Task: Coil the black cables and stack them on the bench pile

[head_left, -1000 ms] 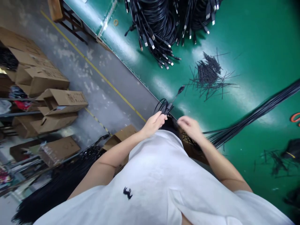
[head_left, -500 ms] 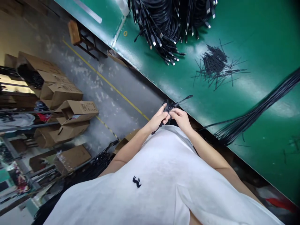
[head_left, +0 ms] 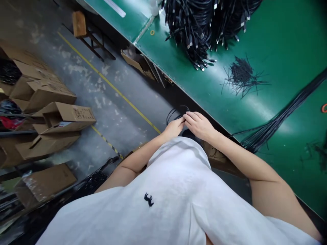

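Just off the table's edge, in front of my white shirt, my left hand (head_left: 175,127) is closed around a coiled black cable (head_left: 169,115). Loops of it stick out beyond the fingers. My right hand (head_left: 199,126) lies against the left fingertips, its fingers bent together over the bundle and covering most of it. The cable's plugs are hidden. On the table, a loose pile of short black ties (head_left: 241,72) lies closest to the hands, and a long sheaf of black cables (head_left: 276,117) runs over the edge on the right.
Big heaps of coiled black USB cables (head_left: 190,32) stand on the green table (head_left: 288,37). An orange-handled tool (head_left: 324,108) lies at the far right. Cardboard boxes (head_left: 68,117) fill shelving at the left, and a wooden stool (head_left: 79,24) stands on the floor.
My right hand was apart from the coil, then came to pinch it beside the left hand, and now covers it. The connector end that pointed towards the table is out of sight.
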### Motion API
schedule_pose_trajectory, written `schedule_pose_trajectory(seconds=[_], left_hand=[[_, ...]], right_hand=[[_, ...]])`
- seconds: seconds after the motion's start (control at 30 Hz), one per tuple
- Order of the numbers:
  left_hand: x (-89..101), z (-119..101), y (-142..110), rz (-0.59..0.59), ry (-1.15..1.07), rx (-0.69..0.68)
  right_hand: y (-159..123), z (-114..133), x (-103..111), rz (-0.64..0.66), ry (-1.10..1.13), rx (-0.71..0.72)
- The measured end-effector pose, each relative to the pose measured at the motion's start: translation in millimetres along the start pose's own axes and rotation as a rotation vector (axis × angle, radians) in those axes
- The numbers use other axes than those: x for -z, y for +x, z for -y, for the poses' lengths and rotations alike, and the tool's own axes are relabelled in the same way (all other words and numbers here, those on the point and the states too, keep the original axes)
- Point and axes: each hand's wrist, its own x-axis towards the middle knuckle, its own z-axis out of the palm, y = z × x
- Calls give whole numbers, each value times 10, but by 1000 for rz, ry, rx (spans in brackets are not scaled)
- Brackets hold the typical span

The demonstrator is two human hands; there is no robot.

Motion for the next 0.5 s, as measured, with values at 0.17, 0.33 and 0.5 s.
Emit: schedule_pose_trajectory(seconds=[0.17,0.33,0.5], left_hand=[[162,159,-58,221,-455,124],[249,221,-94,312,-576,207],[226,166,-139,357,-568,203]], right_hand=[[135,205,123,148,-70,67],[166,431,158,153,-217,5],[192,466,162,164,-355,106]])
